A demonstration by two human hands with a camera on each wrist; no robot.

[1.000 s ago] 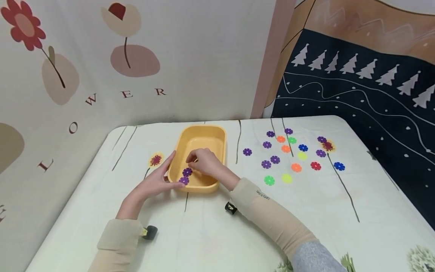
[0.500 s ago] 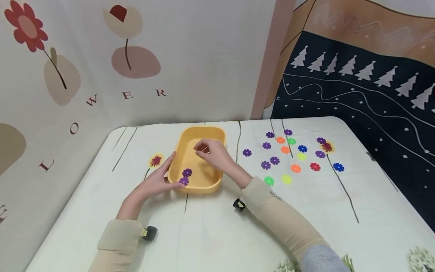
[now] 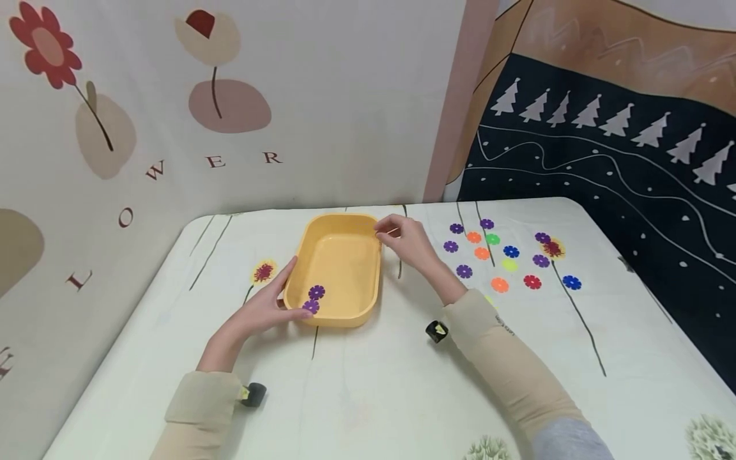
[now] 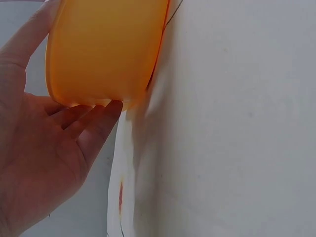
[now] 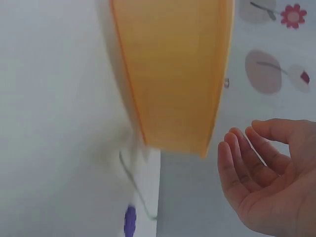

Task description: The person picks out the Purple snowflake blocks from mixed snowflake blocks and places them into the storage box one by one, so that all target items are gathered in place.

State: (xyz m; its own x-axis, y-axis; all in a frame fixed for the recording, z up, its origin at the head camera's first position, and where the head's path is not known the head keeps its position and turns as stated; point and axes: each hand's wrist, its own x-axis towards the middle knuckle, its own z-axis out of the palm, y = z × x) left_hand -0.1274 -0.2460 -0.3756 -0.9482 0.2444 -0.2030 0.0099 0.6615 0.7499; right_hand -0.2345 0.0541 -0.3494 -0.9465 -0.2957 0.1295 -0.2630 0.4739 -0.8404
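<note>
A yellow plastic tub [image 3: 351,271] stands on the table. My left hand [image 3: 264,311] holds its near left corner, thumb along the front rim and fingers against the left wall, as the left wrist view shows on the orange-lit side [image 4: 108,54]. Two purple flower-shaped plastic discs [image 3: 316,292] lie inside, close to that thumb. Over the tub's right rim is my right hand [image 3: 409,244]; its fingers are loosely bent with nothing between them in the right wrist view, the hand [image 5: 269,180] being apart from the tub wall [image 5: 173,74].
To the right lie several loose discs: purple [image 3: 464,271], orange [image 3: 499,285], blue [image 3: 511,252], red [image 3: 532,282], green [image 3: 492,239] and yellow-green [image 3: 509,266]. The right hand and forearm cover some of them. A patterned cloth wall [image 3: 345,128] rises behind the table.
My right hand has moved from inside the tub, up and right, to its right rim. My left hand and the two discs inside have stayed put.
</note>
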